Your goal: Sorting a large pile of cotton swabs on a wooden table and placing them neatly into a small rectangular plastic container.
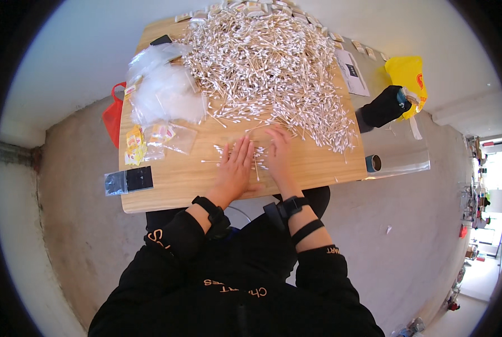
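Note:
A large heap of cotton swabs (pixel 262 62) with white tips and pale wooden sticks covers the far part of the wooden table (pixel 178 194). Close to me, a small loose group of cotton swabs (pixel 258 160) lies between and under my hands. My left hand (pixel 237 167) rests flat over this group, its fingers stretched forward and side by side. My right hand (pixel 279 149) is just to the right, at the near edge of the heap. Its fingers bend toward the left and touch swabs; I see nothing gripped in them.
Clear plastic bags (pixel 167 92) lie at the left, with yellow packets (pixel 134 143) and a dark packet (pixel 130 180) nearer. A red bag (pixel 113 115) hangs beyond the left edge. On the right stand a dark-covered bottle (pixel 383 106), a yellow bag (pixel 406 73) and an open can (pixel 373 163).

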